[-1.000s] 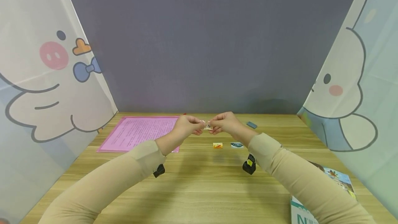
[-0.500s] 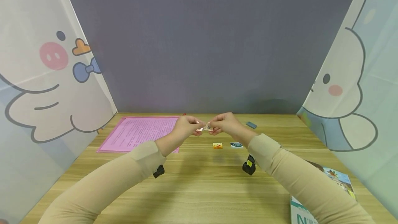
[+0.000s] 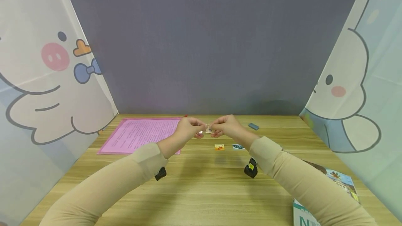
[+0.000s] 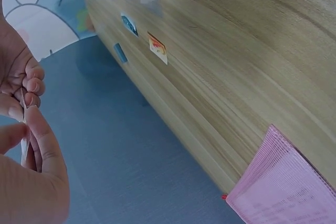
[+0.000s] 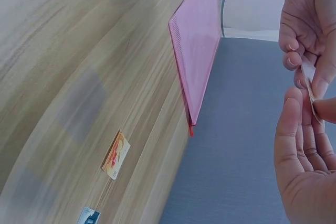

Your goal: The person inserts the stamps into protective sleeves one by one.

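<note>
Both hands are raised over the far part of the table, fingertips close together. My left hand (image 3: 189, 128) pinches the left side of a small, pale, stamp-like card (image 3: 209, 129) with a dark picture. A shiny bit shows at these fingers. My right hand (image 3: 228, 127) pinches the card's right side between thumb and fingers. Seen edge-on in the right wrist view, the thin card (image 5: 309, 81) spans both hands' fingertips, which hide much of it. Nearby on the table lie a yellow-orange picture card (image 3: 219, 147) and a teal picture card (image 3: 238, 147).
A pink zip folder (image 3: 141, 135) with a printed sheet lies at the back left. Behind the right hand is a small blue-grey block (image 3: 253, 126). Books (image 3: 340, 180) lie at the front right, partly under the right sleeve. A grey panel (image 3: 201, 44) stands behind the table.
The hands stay nearly in place. Small finger movements shift the card between them; a shiny strip seen half a second ago shows less, and the card's picture shows more.
</note>
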A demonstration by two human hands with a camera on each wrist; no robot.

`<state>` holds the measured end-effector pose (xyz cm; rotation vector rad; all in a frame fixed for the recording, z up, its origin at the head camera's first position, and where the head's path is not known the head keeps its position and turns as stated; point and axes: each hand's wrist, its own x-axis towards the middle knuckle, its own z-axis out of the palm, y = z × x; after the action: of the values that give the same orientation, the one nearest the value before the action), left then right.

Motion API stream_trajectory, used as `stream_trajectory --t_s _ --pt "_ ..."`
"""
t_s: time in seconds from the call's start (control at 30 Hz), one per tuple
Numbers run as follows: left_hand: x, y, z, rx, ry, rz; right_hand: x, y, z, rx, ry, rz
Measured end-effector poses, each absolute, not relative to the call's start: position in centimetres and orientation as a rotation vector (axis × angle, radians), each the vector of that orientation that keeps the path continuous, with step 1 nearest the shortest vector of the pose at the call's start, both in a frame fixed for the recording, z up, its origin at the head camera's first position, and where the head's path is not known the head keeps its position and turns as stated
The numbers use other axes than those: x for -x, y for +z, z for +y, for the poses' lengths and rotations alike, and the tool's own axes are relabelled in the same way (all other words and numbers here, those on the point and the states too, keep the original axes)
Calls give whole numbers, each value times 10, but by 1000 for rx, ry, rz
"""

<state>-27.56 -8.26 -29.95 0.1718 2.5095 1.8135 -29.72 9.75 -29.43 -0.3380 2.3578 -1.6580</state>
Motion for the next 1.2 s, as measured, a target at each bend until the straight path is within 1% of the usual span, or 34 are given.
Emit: stream_trajectory --t_s 0.33,0.6,0.93,1.2 --pt "275 -300 -83 -200 1858 2506 298 -292 98 354 -1654 2342" --pt "278 -299 -83 -165 1841 2537 295 -291 96 323 -1726 2287" --pt "276 -296 -83 -176 1809 2549 298 -292 99 397 -1682 2298" --pt "278 -295 -83 -125 1783 2546 297 -291 101 445 -1612 2346"
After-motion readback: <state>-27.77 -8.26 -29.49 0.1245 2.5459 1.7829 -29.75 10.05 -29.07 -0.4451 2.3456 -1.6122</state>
